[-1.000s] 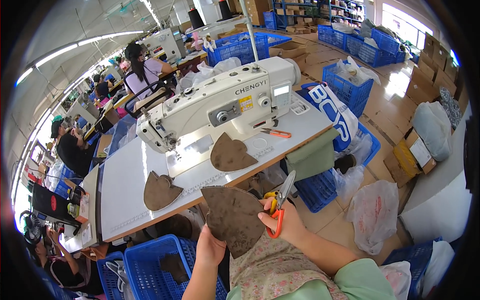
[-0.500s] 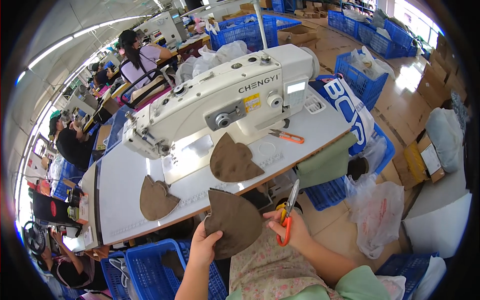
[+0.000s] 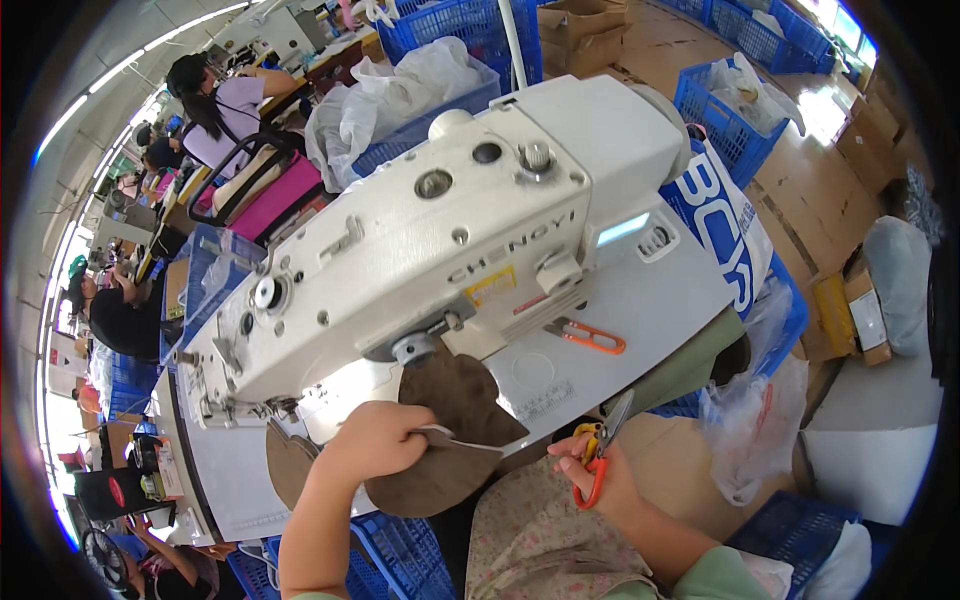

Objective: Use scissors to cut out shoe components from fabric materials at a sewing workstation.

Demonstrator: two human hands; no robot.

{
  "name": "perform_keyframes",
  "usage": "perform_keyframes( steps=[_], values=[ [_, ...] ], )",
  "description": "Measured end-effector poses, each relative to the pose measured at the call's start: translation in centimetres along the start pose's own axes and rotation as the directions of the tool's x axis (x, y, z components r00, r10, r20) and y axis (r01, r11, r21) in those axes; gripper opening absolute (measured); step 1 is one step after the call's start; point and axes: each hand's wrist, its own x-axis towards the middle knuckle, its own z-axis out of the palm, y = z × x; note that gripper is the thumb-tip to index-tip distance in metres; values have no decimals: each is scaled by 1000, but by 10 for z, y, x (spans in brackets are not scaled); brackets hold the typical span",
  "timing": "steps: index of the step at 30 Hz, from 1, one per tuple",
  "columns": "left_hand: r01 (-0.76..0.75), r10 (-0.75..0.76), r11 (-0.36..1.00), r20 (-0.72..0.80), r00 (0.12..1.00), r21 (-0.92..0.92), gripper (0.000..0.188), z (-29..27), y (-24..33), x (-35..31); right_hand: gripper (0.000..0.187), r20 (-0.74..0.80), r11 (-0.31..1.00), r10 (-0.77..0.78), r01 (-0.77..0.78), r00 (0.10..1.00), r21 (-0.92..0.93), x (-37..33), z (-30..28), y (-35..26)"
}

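Observation:
My left hand (image 3: 385, 440) is closed on the edge of a dark brown fabric piece (image 3: 425, 483), which hangs over the table's near edge with its pale underside partly turned up. Another brown piece (image 3: 450, 385) lies just beyond it on the sewing table. More brown fabric (image 3: 288, 462) rests to the left, partly behind my forearm. In my right hand (image 3: 615, 485) are scissors with orange and yellow handles (image 3: 597, 482), their blades pointing up and away from the fabric. The white sewing machine (image 3: 400, 270) stands over the table ahead.
Orange-handled thread snips (image 3: 597, 338) lie right of the machine. Green fabric (image 3: 690, 365) drapes over the table's right end. Blue crates (image 3: 400, 560) stand below the near edge, and a clear plastic bag (image 3: 755, 425) hangs at the right. People sit at other machines, far left.
My left hand has moved left and up toward the table with the brown piece, bending its edge over. My right hand has shifted slightly right and down with the scissors. The view has moved nearer the machine.

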Motion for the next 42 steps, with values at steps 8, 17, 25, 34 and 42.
perform_keyframes(
  steps=[8, 17, 25, 34, 42],
  values=[
    [-326, 319, 866, 82, 944, 380, 15, 23, 14, 57, 15, -52, 980, 138, -144, 989, -138, 1, 12, -51],
    [279, -211, 957, -478, 853, 76, 61, 56, 23, -8, 28, 52, 781, 112, -56, 992, -622, -6, 13, -100],
    [297, -345, 939, -497, 796, -175, 72, 92, -15, -31, 31, -47, 541, 3, -41, 999, -840, -20, -15, -138],
    [370, -395, 905, -736, 550, -210, 56, 93, -47, -113, 33, -141, 450, -69, -95, 988, -888, -61, 14, -139],
    [550, -891, 361, -454, -36, -753, 76, 83, -221, -183, 43, -92, 368, -167, -25, 982, -930, -19, 14, -112]
  ],
)
